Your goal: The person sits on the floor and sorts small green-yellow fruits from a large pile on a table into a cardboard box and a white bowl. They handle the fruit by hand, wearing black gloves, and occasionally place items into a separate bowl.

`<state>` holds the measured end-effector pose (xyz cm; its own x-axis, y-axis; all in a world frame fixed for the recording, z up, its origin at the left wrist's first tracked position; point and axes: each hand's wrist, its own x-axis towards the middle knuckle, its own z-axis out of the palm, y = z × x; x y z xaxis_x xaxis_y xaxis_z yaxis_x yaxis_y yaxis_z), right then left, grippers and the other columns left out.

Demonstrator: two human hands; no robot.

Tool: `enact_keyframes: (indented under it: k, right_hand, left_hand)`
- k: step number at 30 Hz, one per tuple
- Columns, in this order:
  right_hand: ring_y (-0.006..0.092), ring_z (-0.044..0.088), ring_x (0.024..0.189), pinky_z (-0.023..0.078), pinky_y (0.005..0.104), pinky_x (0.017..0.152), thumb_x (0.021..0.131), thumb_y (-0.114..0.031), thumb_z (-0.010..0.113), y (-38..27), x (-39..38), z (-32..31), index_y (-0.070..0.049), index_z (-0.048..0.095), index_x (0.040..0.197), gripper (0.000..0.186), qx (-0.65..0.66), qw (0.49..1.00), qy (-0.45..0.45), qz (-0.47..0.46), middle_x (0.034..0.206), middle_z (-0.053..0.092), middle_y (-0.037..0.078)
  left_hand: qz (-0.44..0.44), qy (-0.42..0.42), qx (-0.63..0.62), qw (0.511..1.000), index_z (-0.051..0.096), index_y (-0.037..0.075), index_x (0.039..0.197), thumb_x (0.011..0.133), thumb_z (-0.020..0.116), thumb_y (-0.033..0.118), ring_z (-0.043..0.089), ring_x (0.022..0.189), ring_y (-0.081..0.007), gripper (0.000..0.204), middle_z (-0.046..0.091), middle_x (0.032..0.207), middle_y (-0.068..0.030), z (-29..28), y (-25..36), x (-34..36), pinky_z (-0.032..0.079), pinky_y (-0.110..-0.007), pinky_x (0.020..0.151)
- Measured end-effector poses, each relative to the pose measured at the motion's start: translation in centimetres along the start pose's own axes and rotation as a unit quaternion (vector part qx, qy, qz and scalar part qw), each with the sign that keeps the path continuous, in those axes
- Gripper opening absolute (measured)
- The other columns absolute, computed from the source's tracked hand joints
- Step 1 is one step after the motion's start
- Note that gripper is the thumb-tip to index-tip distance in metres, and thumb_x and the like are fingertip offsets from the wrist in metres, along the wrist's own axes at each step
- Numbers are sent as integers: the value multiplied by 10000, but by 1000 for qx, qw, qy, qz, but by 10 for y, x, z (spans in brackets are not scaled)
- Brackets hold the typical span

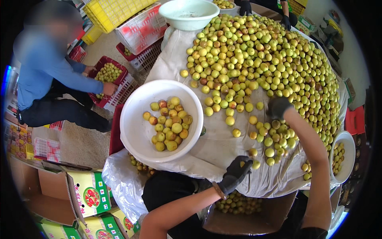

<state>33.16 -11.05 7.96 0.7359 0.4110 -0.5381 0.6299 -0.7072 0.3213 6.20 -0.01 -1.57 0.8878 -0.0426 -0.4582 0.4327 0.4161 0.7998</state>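
A broad heap of green-yellow jujubes (254,51), some with brown patches, covers the far and right part of a cloth-covered table (217,153). My left hand (234,174), in a dark glove, is at the table's near edge, its fingers closed on a jujube (242,163). Loose jujubes lie just beyond its fingertips. My right hand (279,108), also gloved, reaches farther in and touches the near side of the heap; its fingers are hidden against the fruit. Between my arms, a smaller group of jujubes (269,152) lies on the cloth.
A white basin (126,119) with jujubes stands at left, a pale green basin (175,18) beyond it. Another white tub (350,153) sits at right. Below the edge is a cardboard box (274,215) of jujubes. At left, a person handles a red crate (124,73); dark-gloved hands show at the far edge.
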Motion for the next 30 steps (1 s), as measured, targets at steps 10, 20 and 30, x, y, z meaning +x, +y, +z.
enact_keyframes:
  k: [10,20,30]
  right_hand:
    - [307,555,1085,473,417,868,834,-115,493,-88,182,-133,-37,485,1264,437,238,966,95,11,1280,499,176]
    - [336,500,1169,448,424,946,780,-307,604,-79,149,-75,-113,452,1297,572,313,941,122,35,1345,421,174]
    - [111,597,695,502,273,625,867,-305,606,-66,27,-31,-74,576,1107,334,643,750,151,36,854,639,79]
  left_hand:
    - [-128,13,-7,992,273,42,1318,854,644,168,622,747,-158,608,576,952,-111,-3,40,3,539,-278,683]
    - [-69,-75,-69,992,486,36,1129,884,590,136,602,753,-136,284,570,937,-55,-10,11,10,552,-286,697]
    - [26,-106,13,994,561,52,890,883,568,158,613,751,-170,107,591,791,-71,-19,9,30,545,-309,665]
